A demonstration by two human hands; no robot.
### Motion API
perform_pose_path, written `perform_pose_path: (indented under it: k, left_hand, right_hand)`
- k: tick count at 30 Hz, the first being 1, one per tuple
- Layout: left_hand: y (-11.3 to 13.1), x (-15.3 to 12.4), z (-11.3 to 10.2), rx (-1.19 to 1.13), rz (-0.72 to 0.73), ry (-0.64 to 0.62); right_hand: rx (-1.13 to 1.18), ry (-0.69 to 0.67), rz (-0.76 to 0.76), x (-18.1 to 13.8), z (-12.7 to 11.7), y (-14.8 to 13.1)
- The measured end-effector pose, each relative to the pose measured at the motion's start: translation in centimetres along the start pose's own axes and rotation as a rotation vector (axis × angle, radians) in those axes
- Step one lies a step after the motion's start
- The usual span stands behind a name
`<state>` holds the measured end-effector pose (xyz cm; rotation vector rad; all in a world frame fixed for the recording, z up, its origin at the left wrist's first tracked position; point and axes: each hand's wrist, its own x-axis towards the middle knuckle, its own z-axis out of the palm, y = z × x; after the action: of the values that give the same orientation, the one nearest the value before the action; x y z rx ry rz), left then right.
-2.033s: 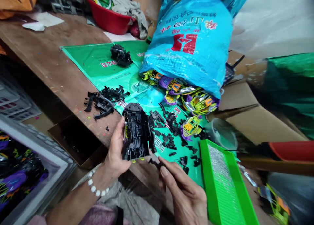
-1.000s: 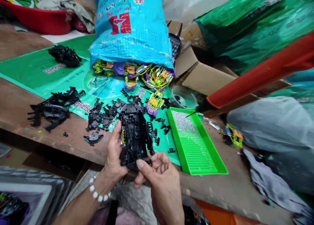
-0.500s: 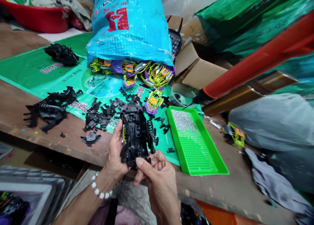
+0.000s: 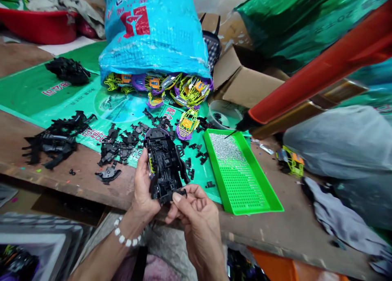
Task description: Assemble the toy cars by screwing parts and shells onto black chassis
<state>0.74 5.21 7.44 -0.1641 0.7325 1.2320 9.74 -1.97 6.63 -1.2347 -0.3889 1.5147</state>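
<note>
My left hand [image 4: 143,187] grips a black toy car chassis [image 4: 163,162], underside up, over the table's front edge. My right hand [image 4: 192,215] pinches a small black plastic part [image 4: 183,192] against the chassis's near end, thumb and fingers closed on it. Loose black parts [image 4: 122,146] lie on the green sheet [image 4: 36,89] just beyond the chassis. A larger pile of black pieces [image 4: 55,138] sits to the left.
A blue sack [image 4: 156,32] spills yellow and purple toy shells [image 4: 183,91] at the back. A green tray [image 4: 245,183] with small screws lies right of my hands. A red-handled tool [image 4: 306,85] hangs over it. A cardboard box [image 4: 245,85] and bags crowd the right.
My right hand came up from the table with a small black part and now presses it at the chassis's near end. The view has swung to the right, bringing the tray in.
</note>
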Motion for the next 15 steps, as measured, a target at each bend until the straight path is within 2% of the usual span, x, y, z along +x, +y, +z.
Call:
perform_pose_path:
  k: [2, 8, 15]
  left_hand:
    - [-0.02, -0.09, 0.02, 0.011, -0.02, -0.02]
    - [-0.33, -0.48, 0.5, -0.009, 0.047, 0.017]
    - [-0.87, -0.67, -0.11, 0.069, 0.036, -0.028]
  right_hand:
    - [0.002, 0.019, -0.013, 0.06, 0.03, 0.03]
    - [0.009, 0.031, -0.03, 0.55, -0.03, 0.18]
    - [0.026, 0.035, -0.006, 0.5, -0.32, -0.2]
